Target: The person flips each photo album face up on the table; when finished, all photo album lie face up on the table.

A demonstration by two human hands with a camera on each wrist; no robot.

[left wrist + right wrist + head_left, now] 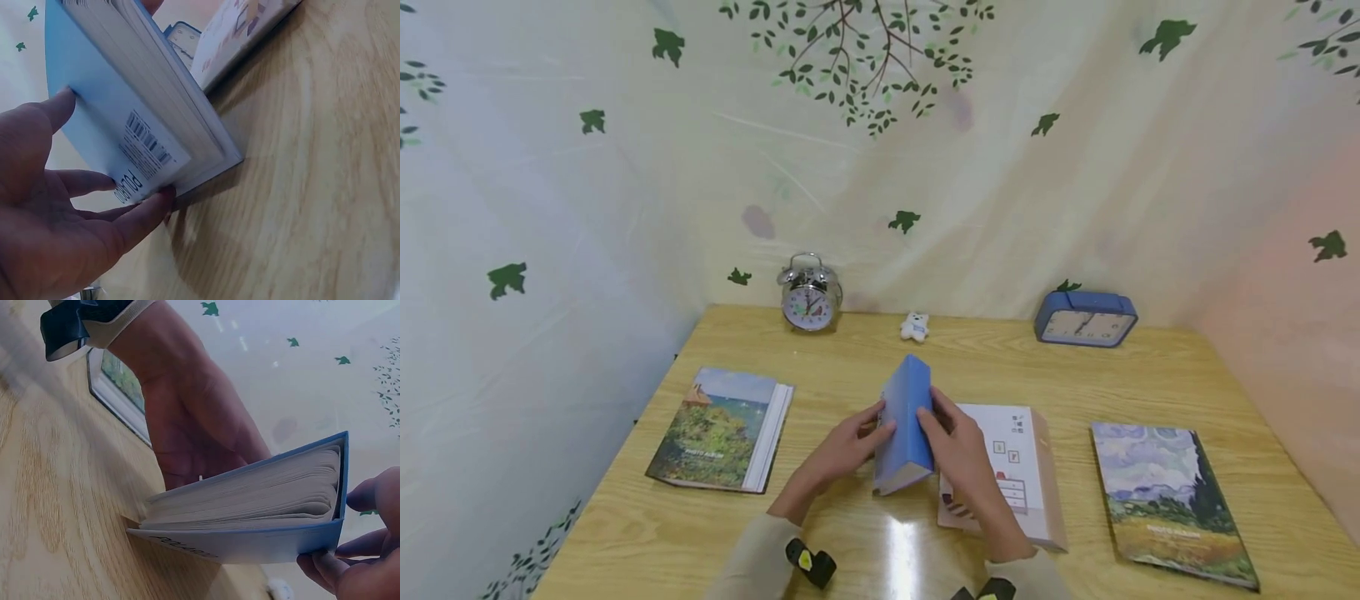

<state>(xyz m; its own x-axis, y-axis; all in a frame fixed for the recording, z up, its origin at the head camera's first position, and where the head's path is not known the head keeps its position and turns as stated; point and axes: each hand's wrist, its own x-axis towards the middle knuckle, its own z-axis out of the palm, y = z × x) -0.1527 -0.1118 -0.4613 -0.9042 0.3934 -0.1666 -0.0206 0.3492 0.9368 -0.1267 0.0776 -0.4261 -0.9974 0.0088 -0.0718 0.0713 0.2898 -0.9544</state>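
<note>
A thick blue book (907,425) stands tilted at the middle of the table, held between both hands. My left hand (850,442) holds it from the left, fingertips and thumb against the cover. In the left wrist view, that cover shows a barcode (147,137) and dark lettering, with one finger at its lower edge. My right hand (961,442) grips the book by its spine side, thumb on the spine. The right wrist view shows the white page edges (250,490) between the covers. One lower corner of the book is down at the wood.
A white illustrated book (1018,467) lies beneath the right forearm. Painted-cover photo albums lie at left (722,429) and right (1172,500). Along the back stand a silver alarm clock (808,302), a small white bear figure (914,327) and a blue clock (1086,320).
</note>
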